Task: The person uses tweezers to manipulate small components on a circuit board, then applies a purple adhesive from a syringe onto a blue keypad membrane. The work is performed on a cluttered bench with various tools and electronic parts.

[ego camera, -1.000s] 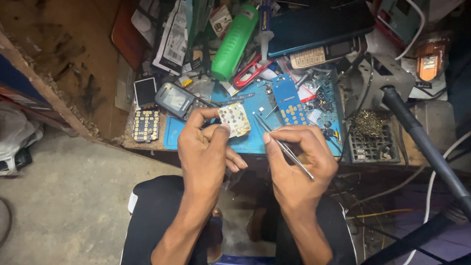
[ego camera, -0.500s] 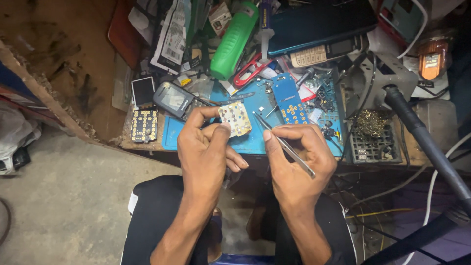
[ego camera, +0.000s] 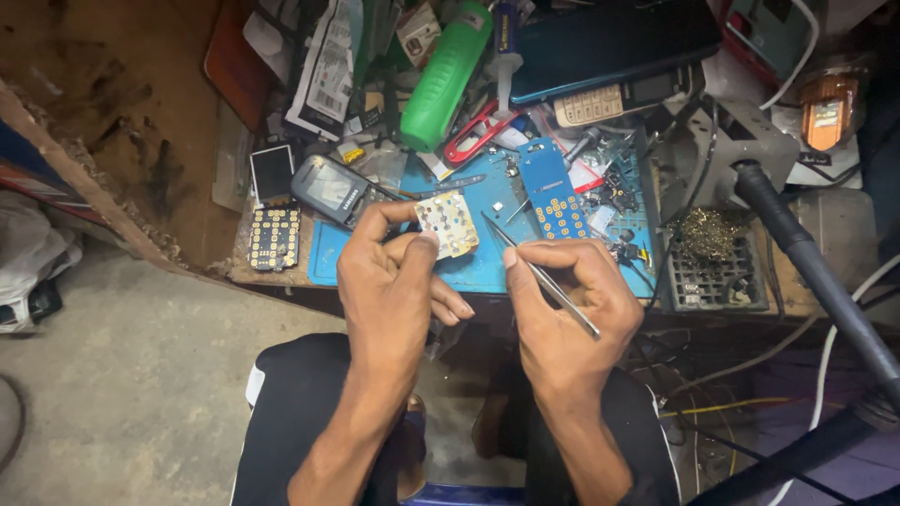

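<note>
Pinching keypad sheet [ego camera: 447,225] in left hand [ego camera: 394,290] grip (fingertips closed), right hand [ego camera: 562,314] w/ tweezers [ego camera: 539,274] beside.

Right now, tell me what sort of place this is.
Likely a phone repair bench: the left hand holds a keypad membrane, the right hand tweezers, beside an opened phone on a blue mat.

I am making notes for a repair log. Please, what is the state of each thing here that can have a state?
left hand: shut on keypad sheet
keypad sheet: held up over blue mat, tilted
right hand: shut on tweezers
tweezers: tips pointing toward the sheet, not touching it
dark phone: lying on bench, screen off
blue keypad cover: lying flat on blue mat
green bottle: lying on its side
</note>
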